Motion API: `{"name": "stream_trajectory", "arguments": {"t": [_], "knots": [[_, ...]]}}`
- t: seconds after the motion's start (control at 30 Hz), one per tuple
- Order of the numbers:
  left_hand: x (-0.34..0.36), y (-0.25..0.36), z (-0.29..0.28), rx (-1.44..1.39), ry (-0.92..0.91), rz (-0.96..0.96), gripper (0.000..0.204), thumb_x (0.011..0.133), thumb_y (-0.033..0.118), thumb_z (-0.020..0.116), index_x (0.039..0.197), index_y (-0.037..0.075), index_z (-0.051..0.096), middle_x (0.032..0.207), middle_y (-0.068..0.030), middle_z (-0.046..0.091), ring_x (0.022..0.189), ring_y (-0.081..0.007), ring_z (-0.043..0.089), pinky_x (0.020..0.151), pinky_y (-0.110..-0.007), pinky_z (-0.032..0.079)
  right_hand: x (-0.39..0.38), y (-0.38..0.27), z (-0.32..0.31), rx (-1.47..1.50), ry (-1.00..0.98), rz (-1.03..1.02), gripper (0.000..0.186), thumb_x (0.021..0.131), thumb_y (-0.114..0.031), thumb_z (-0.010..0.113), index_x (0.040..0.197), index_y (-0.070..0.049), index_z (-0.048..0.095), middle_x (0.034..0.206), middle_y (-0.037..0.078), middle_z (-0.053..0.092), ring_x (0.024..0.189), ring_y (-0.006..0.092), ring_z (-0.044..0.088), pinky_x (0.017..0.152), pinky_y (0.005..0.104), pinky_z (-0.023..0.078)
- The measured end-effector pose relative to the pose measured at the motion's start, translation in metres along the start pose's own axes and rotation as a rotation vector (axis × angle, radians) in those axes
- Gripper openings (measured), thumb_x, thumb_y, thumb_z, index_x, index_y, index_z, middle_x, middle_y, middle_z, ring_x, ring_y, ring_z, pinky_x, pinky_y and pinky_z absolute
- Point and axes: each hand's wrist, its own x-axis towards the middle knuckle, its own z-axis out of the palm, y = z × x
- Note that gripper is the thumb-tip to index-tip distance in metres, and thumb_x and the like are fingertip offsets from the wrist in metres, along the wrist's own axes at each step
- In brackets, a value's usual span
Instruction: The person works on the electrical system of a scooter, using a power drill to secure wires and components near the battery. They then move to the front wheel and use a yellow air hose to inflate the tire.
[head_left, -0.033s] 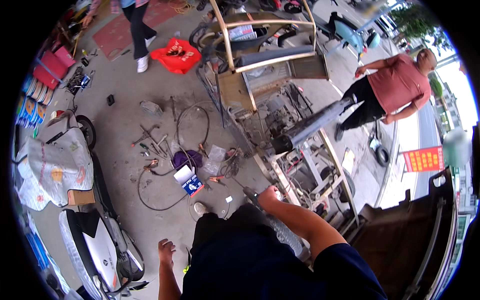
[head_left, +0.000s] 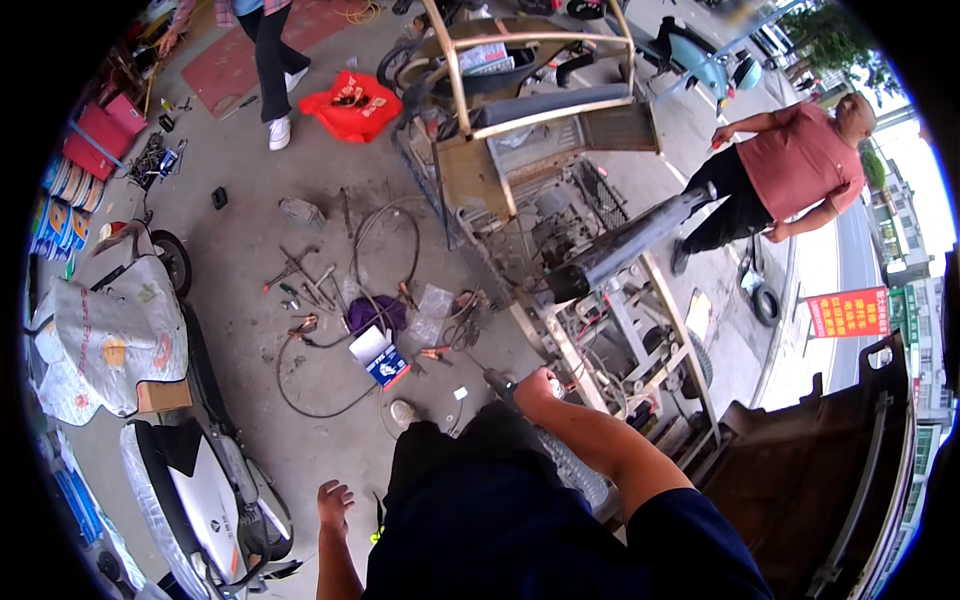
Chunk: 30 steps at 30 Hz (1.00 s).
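Note:
My right hand grips a dark hand tool with a thin shaft, low beside the metal frame of a stripped vehicle. The tool is partly hidden by my fingers. My left hand hangs beside my leg, fingers loosely apart, holding nothing. On the concrete ahead lie a blue-and-white box, a purple cloth, clamp-ended cables and several wrenches. A long dark metal cylinder rests across the vehicle's frame, above exposed engine parts.
A person in a pink shirt stands right; another walks at the top left. A red bag lies on the ground. A covered scooter and white scooter line the left. A large dark panel fills the lower right.
The walking person at the top left has shifted their feet slightly. The view has moved very slightly. My hands are in nearly the same places.

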Motion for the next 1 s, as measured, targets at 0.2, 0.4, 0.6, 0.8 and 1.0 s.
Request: {"name": "stream_trajectory", "arguments": {"t": [0.2, 0.4, 0.6, 0.8, 1.0], "knots": [[-0.02, -0.057, -0.054, 0.062, 0.089, -0.157, 0.02, 0.087, 0.016, 0.052, 0.102, 0.005, 0.057, 0.084, -0.0098, 0.063, 0.068, -0.0208, 0.062, 0.06, -0.032, 0.05, 0.038, -0.07, 0.007, 0.552, 0.049, 0.189, 0.023, 0.082, -0.023, 0.06, 0.099, -0.012, 0.072, 0.101, 0.011, 0.07, 0.096, 0.028, 0.067, 0.073, 0.0457, 0.053], [-0.086, -0.125, -0.089, 0.232, 0.234, -0.195, 0.018, 0.083, 0.018, 0.056, 0.092, 0.004, 0.062, 0.077, -0.0101, 0.064, 0.068, -0.0202, 0.064, 0.059, -0.032, 0.052, 0.198, -0.142, 0.035, 0.737, -0.17, 0.069, 0.027, 0.082, -0.026, 0.059, 0.101, -0.01, 0.071, 0.106, 0.008, 0.07, 0.101, 0.0254, 0.066, 0.079, 0.0395, 0.054], [-0.155, -0.147, -0.092, 0.34, 0.229, -0.381, 0.026, 0.089, 0.019, 0.06, 0.109, 0.002, 0.06, 0.097, -0.0104, 0.064, 0.085, -0.0203, 0.064, 0.073, -0.032, 0.053, 0.36, -0.168, 0.073, 0.968, -0.298, 0.138, 0.037, 0.087, -0.041, 0.059, 0.103, -0.01, 0.07, 0.11, 0.011, 0.068, 0.107, 0.0278, 0.064, 0.084, 0.0428, 0.053], [-0.146, -0.18, -0.091, 0.549, 0.189, -0.478, 0.033, 0.089, 0.028, 0.058, 0.11, 0.003, 0.06, 0.099, -0.0098, 0.061, 0.086, -0.0186, 0.059, 0.074, -0.032, 0.049, 0.39, -0.147, 0.186, 0.976, 0.03, 0.325, 0.028, 0.09, -0.025, 0.052, 0.102, -0.006, 0.069, 0.11, 0.016, 0.067, 0.106, 0.0301, 0.064, 0.084, 0.043, 0.054], [-0.149, -0.165, -0.056, 0.674, -0.012, -0.026, 0.037, 0.088, 0.034, 0.056, 0.107, 0.003, 0.062, 0.093, -0.0063, 0.06, 0.079, -0.0157, 0.052, 0.071, -0.032, 0.045, 0.226, -0.054, 0.151, 1.099, -0.097, 0.062, 0.029, 0.082, -0.019, 0.047, 0.09, -0.002, 0.069, 0.102, 0.022, 0.067, 0.098, 0.0377, 0.064, 0.084, 0.0453, 0.052]]}}
